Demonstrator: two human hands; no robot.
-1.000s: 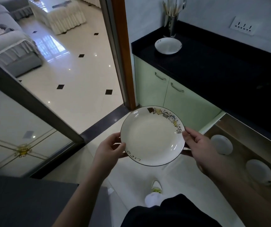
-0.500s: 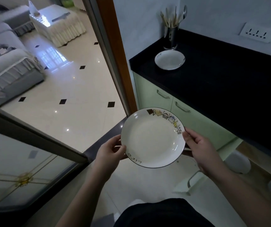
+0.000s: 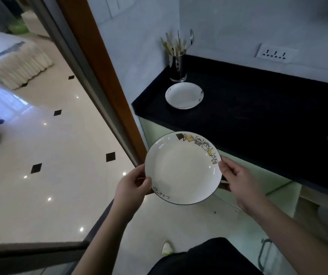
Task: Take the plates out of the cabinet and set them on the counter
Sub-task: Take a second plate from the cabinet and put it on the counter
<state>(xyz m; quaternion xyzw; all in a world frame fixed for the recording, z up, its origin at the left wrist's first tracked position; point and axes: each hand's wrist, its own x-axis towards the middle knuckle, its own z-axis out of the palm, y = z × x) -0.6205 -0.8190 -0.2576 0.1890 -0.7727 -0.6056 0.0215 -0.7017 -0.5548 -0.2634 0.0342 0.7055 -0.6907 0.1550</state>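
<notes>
I hold a white plate with a dark rim and small cartoon figures along its far edge, level in front of me and below the counter's front edge. My left hand grips its left rim and my right hand grips its right rim. A second white plate lies on the black counter near its left end. The open cabinet sits low at the right; its inside is dark and blurred.
A metal holder with chopsticks and a spoon stands just behind the plate on the counter. A wall socket is above the counter. A brown door frame and a glass sliding door border the left. The open cabinet door's handle is by my right leg.
The view has risen and turned toward the counter, so the counter plate and the holder now sit lower in view. Both hands still hold the plate, carried a little closer to the counter.
</notes>
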